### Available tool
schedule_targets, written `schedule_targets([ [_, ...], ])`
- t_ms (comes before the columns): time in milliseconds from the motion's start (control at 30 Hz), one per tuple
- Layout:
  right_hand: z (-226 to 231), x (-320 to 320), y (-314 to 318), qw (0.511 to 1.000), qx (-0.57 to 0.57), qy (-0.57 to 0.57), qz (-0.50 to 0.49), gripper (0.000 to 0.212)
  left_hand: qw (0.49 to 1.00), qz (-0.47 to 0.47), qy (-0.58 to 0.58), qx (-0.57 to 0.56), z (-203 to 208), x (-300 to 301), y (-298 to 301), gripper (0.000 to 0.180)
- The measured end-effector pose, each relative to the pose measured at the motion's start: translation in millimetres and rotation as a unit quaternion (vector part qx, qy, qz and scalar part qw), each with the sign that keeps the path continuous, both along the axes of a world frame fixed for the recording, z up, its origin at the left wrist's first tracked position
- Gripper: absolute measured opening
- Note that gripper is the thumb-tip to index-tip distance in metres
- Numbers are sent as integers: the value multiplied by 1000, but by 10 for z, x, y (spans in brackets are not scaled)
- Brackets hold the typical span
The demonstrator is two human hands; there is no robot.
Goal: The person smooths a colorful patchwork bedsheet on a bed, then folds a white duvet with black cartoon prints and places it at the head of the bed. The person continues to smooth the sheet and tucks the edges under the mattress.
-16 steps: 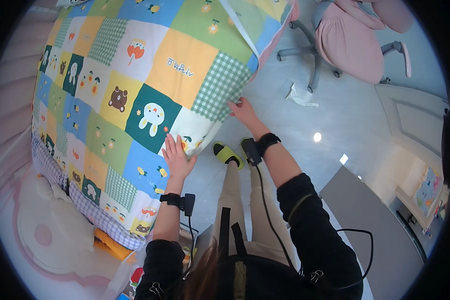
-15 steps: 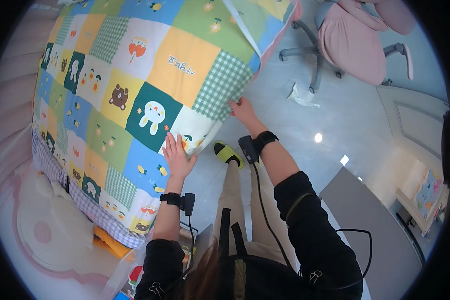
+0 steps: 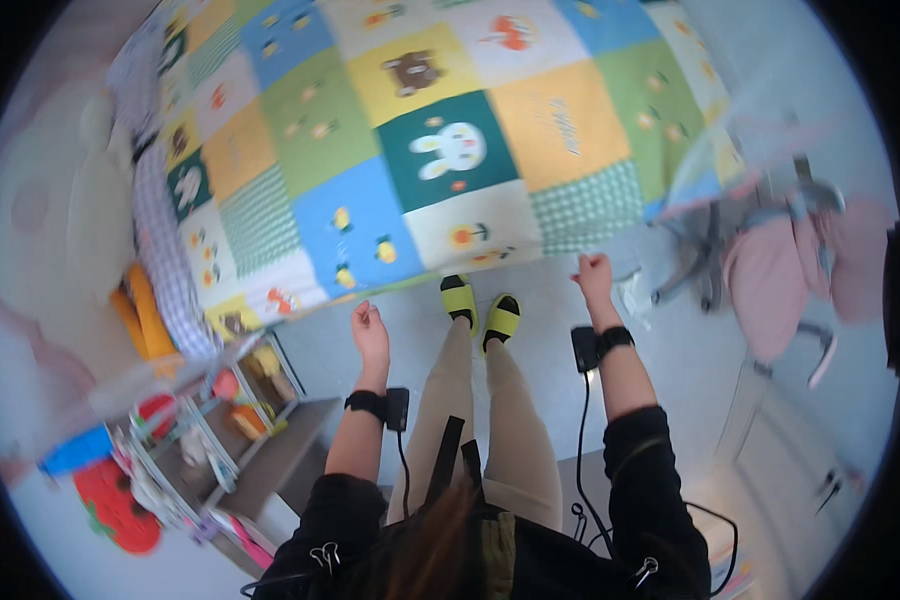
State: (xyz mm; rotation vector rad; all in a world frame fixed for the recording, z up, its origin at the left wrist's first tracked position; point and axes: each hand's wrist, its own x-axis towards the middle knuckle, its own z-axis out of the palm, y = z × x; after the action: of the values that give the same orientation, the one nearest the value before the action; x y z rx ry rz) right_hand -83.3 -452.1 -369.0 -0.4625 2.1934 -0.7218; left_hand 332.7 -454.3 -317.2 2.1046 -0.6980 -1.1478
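A patchwork quilt (image 3: 450,130) with animal, fruit and flower squares covers the bed across the upper part of the view. My left hand (image 3: 370,335) is just off its near edge, by the blue square with pineapples, fingers curled in and no cloth seen in them. My right hand (image 3: 592,280) is closed like a fist beside the green gingham square, slightly apart from the quilt's edge. Both wrists wear a black strap with a small box and a cable.
A pink swivel chair (image 3: 770,280) stands at the right, with a crumpled white tissue (image 3: 634,298) on the floor near it. Lower left is a shelf unit (image 3: 255,465) holding toys. A purple checked pillow (image 3: 160,250) lies by the pale headboard (image 3: 40,200). My green slippers (image 3: 459,300) are near the bed.
My view has turned left and the bed now runs across the top. Both hands have come off the quilt; the left has gone from flat and spread to curled.
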Motion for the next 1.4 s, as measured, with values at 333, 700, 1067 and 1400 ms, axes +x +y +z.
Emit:
schedule_targets([
  [333, 263, 954, -792, 973, -38, -214, -79, 41, 854, 392, 335, -71, -984, 1260, -321, 24],
  [700, 233, 588, -652, 982, 17, -183, 30, 37, 909, 324, 246, 87, -1189, 1498, -22, 15],
  [1067, 1107, 2225, -1166, 827, 7, 167, 537, 51, 868, 406, 286, 19, -1250, 2610, 125, 36],
  [1400, 1601, 5392, -1542, 489, -146, 13, 860, 38, 890, 443, -74, 79, -1828, 3127, -52, 18],
])
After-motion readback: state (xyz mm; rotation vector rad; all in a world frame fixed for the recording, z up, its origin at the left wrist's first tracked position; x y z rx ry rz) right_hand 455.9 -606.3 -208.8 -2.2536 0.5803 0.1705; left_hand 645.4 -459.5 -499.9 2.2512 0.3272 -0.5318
